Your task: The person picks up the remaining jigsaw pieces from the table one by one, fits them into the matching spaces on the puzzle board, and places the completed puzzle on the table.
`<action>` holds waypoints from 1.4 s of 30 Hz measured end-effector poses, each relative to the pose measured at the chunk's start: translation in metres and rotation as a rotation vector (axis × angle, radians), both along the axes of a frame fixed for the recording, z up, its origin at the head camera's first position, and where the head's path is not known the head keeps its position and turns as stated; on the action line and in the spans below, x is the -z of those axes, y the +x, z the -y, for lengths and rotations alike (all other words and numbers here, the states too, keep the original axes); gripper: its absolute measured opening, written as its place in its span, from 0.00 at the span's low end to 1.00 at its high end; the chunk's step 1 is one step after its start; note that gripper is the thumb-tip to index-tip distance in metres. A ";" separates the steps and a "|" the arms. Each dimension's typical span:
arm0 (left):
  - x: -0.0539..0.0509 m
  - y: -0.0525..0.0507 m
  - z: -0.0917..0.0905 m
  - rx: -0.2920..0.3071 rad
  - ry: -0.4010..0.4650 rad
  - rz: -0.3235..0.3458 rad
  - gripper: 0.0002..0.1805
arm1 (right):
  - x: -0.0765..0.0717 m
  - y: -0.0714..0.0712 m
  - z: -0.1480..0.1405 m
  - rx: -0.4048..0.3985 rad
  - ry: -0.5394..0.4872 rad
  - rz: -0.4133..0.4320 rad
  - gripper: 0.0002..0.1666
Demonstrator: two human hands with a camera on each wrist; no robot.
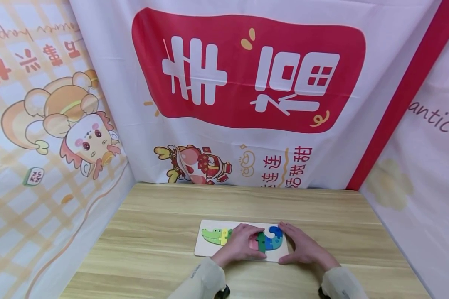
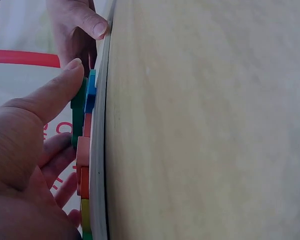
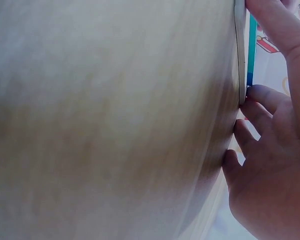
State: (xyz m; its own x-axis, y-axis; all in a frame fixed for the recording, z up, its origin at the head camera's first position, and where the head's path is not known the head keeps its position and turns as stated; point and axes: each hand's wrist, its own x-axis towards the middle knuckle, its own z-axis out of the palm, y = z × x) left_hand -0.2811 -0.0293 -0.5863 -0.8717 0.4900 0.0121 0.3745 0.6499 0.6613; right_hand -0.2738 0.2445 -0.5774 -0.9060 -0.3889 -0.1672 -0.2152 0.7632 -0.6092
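Observation:
A white wooden puzzle board (image 1: 206, 250) lies on the table, bearing a crocodile of coloured pieces. Its green head (image 1: 211, 235) is at the left and its blue curled tail (image 1: 275, 240) at the right. My left hand (image 1: 240, 244) is over the middle and pinches a dark green puzzle piece (image 2: 77, 117) between thumb and fingers; in the left wrist view that piece stands higher than its neighbours. At the board's right end, my right hand (image 1: 306, 248) holds the board, thumb on the near edge and fingers by the far corner. The left hand hides part of the crocodile's body.
The wood-grain table (image 1: 153, 232) extends around the board on all sides. Behind it hangs a white cloth (image 1: 243, 141) with a large red printed panel. Printed cloths also border the left and right sides.

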 end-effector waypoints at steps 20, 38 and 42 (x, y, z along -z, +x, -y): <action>-0.002 0.000 0.001 -0.005 -0.049 -0.018 0.43 | -0.002 0.001 0.001 0.005 -0.006 -0.005 0.68; -0.006 0.000 -0.003 -0.008 -0.099 -0.069 0.43 | -0.002 0.001 0.001 0.010 0.000 0.000 0.68; -0.004 -0.001 -0.004 -0.011 -0.096 -0.069 0.43 | -0.002 0.001 0.000 0.005 0.005 -0.002 0.68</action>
